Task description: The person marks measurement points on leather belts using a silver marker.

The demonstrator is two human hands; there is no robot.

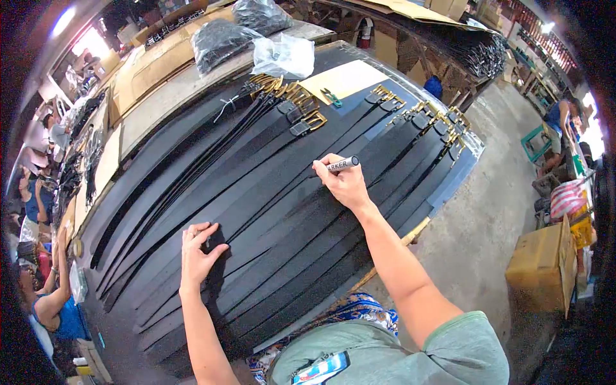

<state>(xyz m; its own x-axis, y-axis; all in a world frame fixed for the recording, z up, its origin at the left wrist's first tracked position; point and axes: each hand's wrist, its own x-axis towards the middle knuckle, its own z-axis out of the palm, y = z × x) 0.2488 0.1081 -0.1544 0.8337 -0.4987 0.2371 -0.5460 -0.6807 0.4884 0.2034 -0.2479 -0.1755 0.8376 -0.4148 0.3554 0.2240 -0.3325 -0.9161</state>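
Long black belts (pixel 282 173) lie side by side across a dark tabletop, their gold buckles (pixel 311 122) gathered at the far end. My right hand (pixel 344 187) is closed around a marker (pixel 343 164) with a grey barrel and black end, held over the middle of the belts. Lower left, my left hand (pixel 199 252) rests on the belts, thumb and fingers spread apart, with a ring on one finger. A second cluster of buckled belt ends (pixel 443 125) lies at the far right.
Green-handled pliers (pixel 332 97) lie by a yellowish sheet (pixel 350 82) among the buckles. Plastic bags (pixel 282 58) sit at the table's back edge. A cardboard box (pixel 541 266) stands on the floor at right. Other people work at left and far right.
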